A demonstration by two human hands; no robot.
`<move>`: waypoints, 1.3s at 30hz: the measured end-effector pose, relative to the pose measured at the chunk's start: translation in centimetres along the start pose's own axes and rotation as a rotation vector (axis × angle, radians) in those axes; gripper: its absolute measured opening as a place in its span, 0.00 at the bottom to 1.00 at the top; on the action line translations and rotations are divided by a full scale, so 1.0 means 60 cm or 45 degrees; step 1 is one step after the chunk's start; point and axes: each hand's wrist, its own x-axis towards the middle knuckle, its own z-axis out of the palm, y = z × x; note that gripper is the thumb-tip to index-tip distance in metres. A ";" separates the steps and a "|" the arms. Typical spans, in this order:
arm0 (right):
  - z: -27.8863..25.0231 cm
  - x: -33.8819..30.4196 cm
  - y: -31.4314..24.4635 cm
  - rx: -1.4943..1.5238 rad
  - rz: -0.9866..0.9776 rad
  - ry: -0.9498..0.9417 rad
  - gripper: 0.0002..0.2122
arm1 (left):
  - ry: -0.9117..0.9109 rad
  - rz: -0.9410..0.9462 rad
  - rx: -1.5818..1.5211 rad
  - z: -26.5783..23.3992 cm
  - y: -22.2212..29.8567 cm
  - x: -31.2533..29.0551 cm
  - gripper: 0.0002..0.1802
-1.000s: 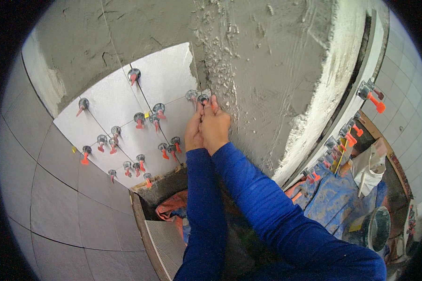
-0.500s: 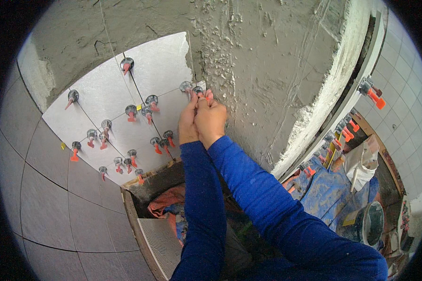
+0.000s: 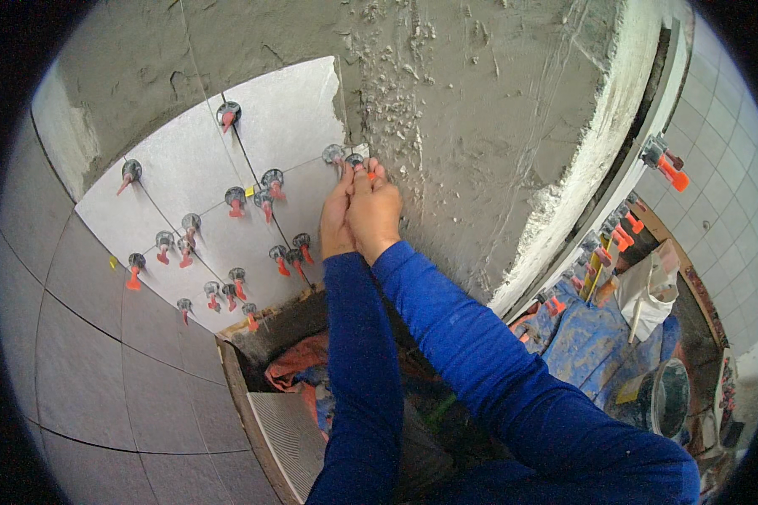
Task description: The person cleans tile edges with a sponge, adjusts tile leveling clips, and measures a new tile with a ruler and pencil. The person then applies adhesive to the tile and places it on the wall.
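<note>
Both of my hands meet at a tile leveling clip [image 3: 354,160] with a dark round base, set in the wall corner at the tiles' right edge. My right hand [image 3: 374,212] is closed around its handle; a bit of orange shows between the fingers. Tucked against it, my left hand [image 3: 338,220] is also closed at the clip, its fingers partly hidden. Just left of the fingertips is another leveling clip [image 3: 333,154]. Pale grey wall tiles [image 3: 295,109] carry several more clips with red-orange handles, such as the clip [image 3: 273,183] along a joint.
Rough grey mortar [image 3: 472,126] coats the wall on the right, ending at a white-edged frame [image 3: 556,219] with more clips. Dark grey tiles [image 3: 84,362] lie at left. Below are a ridged-back tile [image 3: 286,438], a blue sheet [image 3: 577,345], a white bag [image 3: 648,290] and a bucket [image 3: 667,400].
The right hand has turned slightly at the clip, its knuckles shifting a little left and its fingers less curled. The left hand stays almost where it was.
</note>
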 end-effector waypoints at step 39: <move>-0.021 -0.030 -0.061 -0.143 -0.135 0.084 0.17 | 0.003 0.080 0.067 -0.003 0.000 -0.003 0.16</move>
